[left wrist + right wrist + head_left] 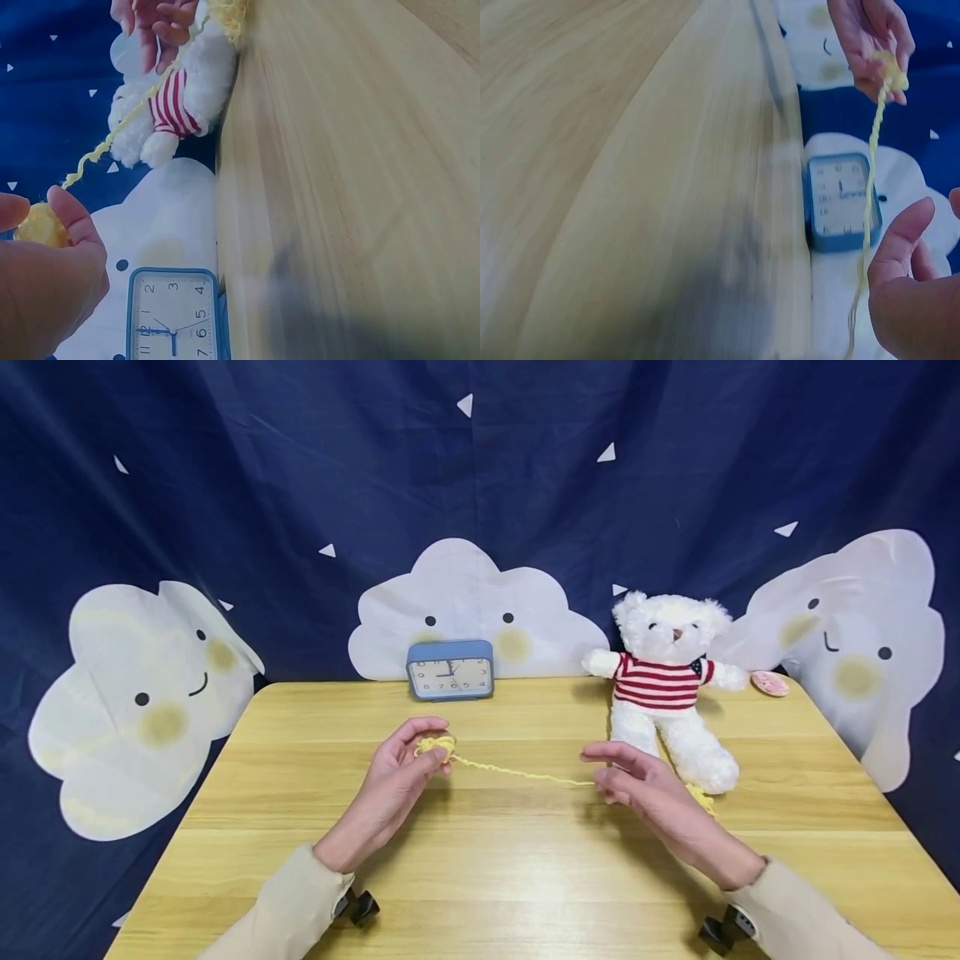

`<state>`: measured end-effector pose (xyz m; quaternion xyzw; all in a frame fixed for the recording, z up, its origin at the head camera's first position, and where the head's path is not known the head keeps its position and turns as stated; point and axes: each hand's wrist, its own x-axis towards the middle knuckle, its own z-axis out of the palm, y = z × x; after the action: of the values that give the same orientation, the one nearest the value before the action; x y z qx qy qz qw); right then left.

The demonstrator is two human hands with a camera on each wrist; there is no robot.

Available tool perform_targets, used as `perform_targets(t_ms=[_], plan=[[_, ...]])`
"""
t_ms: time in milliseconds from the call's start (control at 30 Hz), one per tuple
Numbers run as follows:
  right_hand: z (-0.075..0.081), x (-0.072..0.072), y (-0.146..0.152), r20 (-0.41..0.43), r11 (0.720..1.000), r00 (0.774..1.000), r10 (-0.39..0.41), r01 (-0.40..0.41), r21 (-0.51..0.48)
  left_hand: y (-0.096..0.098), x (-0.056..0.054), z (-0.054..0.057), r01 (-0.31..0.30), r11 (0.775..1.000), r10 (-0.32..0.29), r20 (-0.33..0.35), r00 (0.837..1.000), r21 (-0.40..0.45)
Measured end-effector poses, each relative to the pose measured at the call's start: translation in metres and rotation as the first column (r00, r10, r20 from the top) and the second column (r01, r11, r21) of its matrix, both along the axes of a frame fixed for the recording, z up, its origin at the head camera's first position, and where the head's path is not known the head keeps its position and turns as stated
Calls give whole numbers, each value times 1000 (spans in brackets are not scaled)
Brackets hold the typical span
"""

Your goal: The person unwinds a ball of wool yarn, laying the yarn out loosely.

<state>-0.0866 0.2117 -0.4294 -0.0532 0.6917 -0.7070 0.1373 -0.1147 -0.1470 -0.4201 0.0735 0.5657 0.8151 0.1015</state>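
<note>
My left hand (405, 768) pinches a small wound bundle of yellow yarn (437, 745) between thumb and fingers, raised above the table. From it a twisted yellow strand (517, 772) stretches across to my right hand (652, 793). That hand's thumb (904, 232) and fingers are spread apart, and the strand runs alongside them without being pinched. More loose yellow yarn (701, 798) lies behind the right wrist, by a teddy bear's foot; in the left wrist view this pile (231, 16) shows at the top, partly cut off by the frame.
A white teddy bear (663, 685) in a red-striped shirt sits at the back right of the wooden table (510, 885). A blue clock (452, 649) stands at the back edge. Right of the bear lies a pink oval item (770, 683). A dark blue curtain (525, 468) hangs behind.
</note>
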Motion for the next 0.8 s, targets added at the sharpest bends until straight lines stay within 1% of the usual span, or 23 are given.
perform_targets(t_ms=[300,433,567,700,800], plan=[[0,-7,-40,7,993,993,114,-114,0,3,-1,0,17,1000,-17,-21,1000,5],[0,-9,-55,20,984,983,180,-180,-13,4,0,0,27,999,-26,-29,999,22],[-2,-11,-69,15,971,971,238,-237,-37,6,0,-1,37,999,-36,-28,999,33],[-4,-14,-78,29,963,963,267,-265,-57,6,0,-1,45,998,-44,-31,999,33],[-4,-14,-79,37,965,966,257,-255,-55,6,-1,-2,38,999,-37,-40,999,34]])
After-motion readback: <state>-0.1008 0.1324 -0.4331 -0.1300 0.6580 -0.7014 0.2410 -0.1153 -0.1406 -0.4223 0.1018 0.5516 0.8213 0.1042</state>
